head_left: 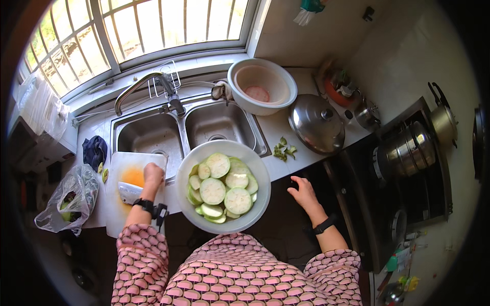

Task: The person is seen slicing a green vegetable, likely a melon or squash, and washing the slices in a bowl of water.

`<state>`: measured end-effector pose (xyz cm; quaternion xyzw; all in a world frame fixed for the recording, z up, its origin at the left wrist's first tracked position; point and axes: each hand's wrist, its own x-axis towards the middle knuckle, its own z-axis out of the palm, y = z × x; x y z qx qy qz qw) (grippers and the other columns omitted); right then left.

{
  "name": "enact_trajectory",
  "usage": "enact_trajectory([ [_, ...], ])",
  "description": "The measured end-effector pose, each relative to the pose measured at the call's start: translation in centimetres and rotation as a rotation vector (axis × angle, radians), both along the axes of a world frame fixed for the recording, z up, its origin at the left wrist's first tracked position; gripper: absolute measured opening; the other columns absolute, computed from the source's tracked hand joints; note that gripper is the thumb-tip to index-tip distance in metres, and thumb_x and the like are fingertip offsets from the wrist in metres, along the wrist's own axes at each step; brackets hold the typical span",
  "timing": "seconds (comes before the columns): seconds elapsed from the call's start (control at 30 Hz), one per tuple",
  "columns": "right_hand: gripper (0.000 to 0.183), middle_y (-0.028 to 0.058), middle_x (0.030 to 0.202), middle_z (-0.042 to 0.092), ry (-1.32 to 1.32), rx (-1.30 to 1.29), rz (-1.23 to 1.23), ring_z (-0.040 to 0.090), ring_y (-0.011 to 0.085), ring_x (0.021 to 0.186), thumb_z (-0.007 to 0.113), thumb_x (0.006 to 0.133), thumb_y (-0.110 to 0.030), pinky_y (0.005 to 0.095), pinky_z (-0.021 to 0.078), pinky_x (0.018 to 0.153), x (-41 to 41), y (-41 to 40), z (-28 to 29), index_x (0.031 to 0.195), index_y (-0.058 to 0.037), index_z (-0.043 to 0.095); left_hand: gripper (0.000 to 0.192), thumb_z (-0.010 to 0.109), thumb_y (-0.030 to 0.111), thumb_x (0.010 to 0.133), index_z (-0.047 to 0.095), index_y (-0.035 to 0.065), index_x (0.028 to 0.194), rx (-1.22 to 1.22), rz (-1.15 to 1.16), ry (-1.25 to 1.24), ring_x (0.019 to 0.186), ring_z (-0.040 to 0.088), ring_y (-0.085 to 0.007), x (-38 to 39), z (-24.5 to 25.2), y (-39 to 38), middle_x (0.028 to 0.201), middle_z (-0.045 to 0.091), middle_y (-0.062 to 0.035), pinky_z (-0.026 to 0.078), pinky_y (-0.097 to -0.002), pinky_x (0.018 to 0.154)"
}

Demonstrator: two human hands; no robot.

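My left hand (154, 175) is curled at the right side of a white cutting board (118, 222). Its fingers face away, so I cannot tell what they grip. Partly behind my left wrist, the wide blade of a kitchen knife (129, 192) lies on the board, beside an orange stain. To the right stands a large, pale plastic bowl (261, 191) at the counter's front edge, holding several round slices of a pale green vegetable (213, 191). Away from the bowl's right side, my right hand (305, 192) is in the air with thumb and fingers apart, holding nothing.
Behind the board and bowl is a double steel sink (149, 132) with a faucet (134, 90). Nested basins (262, 86), a metal lid (317, 124) and green trimmings (284, 149) sit rightward. A plastic bag (72, 199) lies left; a stove carries a steel pot (405, 151).
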<state>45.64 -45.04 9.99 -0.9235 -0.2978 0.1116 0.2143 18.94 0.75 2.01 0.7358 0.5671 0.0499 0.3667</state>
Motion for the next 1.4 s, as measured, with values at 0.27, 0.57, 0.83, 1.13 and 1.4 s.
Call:
enact_trajectory([
  [0.27, 0.100, 0.0212, 0.144, 0.012, -0.172, -0.194, 0.107, 0.018, 0.0503, 0.126, 0.075, 0.061, -0.046, 0.0588, 0.0235, 0.101, 9.7, 7.7, -6.9, 0.141, -0.0280, 0.018, 0.015, 0.058, -0.001, 0.072, 0.046, 0.0086, 0.070, -0.201, 0.471, -0.622, 0.037, 0.049, -0.0135, -6.6, 9.3, -3.7, 0.056, 0.050, -0.0038, 0.035, -0.0230, 0.029],
  [0.57, 0.035, 0.0073, 0.102, 0.051, -0.374, 0.306, 0.355, 0.052, 0.0283, 0.099, 0.071, 0.067, -0.027, 0.0456, 0.0449, 0.080, 14.3, 8.7, -12.0, 0.098, -0.0171, 0.058, 0.017, 0.063, 0.002, 0.074, 0.048, 0.0091, 0.074, -0.017, 0.506, -0.812, 0.038, 0.048, -0.0113, -4.1, 15.3, -12.2, 0.056, 0.051, -0.0026, 0.035, -0.0213, 0.032],
  [0.83, 0.024, 0.0058, 0.075, 0.055, -0.045, 0.598, 0.137, 0.059, 0.0228, 0.065, 0.067, 0.067, -0.005, 0.0326, 0.0495, 0.061, 15.5, 9.7, -11.6, 0.088, -0.0110, 0.056, 0.018, 0.062, 0.000, 0.074, 0.047, 0.0086, 0.071, -0.037, 0.399, -0.891, 0.037, 0.046, -0.0112, 2.0, 18.3, -13.8, 0.054, 0.050, -0.0020, 0.034, -0.0221, 0.033],
  [1.13, 0.016, 0.0033, 0.072, 0.051, 1.682, 1.142, -0.224, 0.043, 0.0080, 0.052, 0.058, 0.079, 0.002, 0.0178, 0.0320, 0.038, 11.4, 4.2, -6.2, 0.087, -0.0118, 0.054, 0.016, 0.063, 0.004, 0.075, 0.048, 0.0098, 0.073, -0.457, 0.329, -1.091, 0.039, 0.046, -0.0132, 6.1, 18.4, -16.0, 0.052, 0.048, -0.0013, 0.034, -0.0243, 0.036],
  [1.4, 0.019, 0.0042, 0.075, 0.052, 1.592, 1.212, -0.473, 0.042, 0.0058, 0.053, 0.059, 0.078, 0.003, 0.0159, 0.0297, 0.039, 1.6, -8.8, -4.2, 0.090, -0.0113, 0.055, 0.015, 0.063, 0.011, 0.075, 0.049, 0.0083, 0.072, -0.906, -0.066, -1.000, 0.038, 0.046, -0.0150, 5.7, 14.5, -19.0, 0.056, 0.051, -0.0031, 0.038, -0.0272, 0.035],
])
